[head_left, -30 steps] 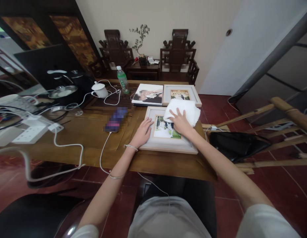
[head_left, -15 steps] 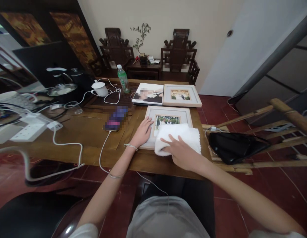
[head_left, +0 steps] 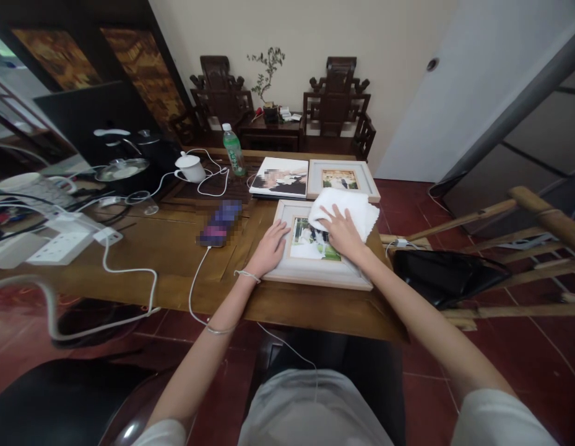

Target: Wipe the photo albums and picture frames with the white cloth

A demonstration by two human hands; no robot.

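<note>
A light wooden picture frame (head_left: 324,274) lies flat near the front edge of the table, with a photo of people outdoors inside its pale mount. My left hand (head_left: 270,248) rests on the frame's left side, its fingers stretched out flat over the border. A folded white cloth (head_left: 356,207) covers the frame's upper right part. With fingers spread, my right hand (head_left: 343,234) presses on the cloth and holds it against the frame. Part of the photo is hidden under the cloth and hand.
Behind are a second picture frame (head_left: 369,179) and a black-and-white photo panel (head_left: 280,176). To the left are a phone (head_left: 220,224) on a cable, a green bottle (head_left: 234,150), a lidded white cup (head_left: 190,167) and a power strip (head_left: 62,246). A black bag (head_left: 447,272) lies right.
My right hand has moved the cloth up and away from me, from the frame's lower right to its upper right, baring more of the photo. My left hand stays on the frame's left side.
</note>
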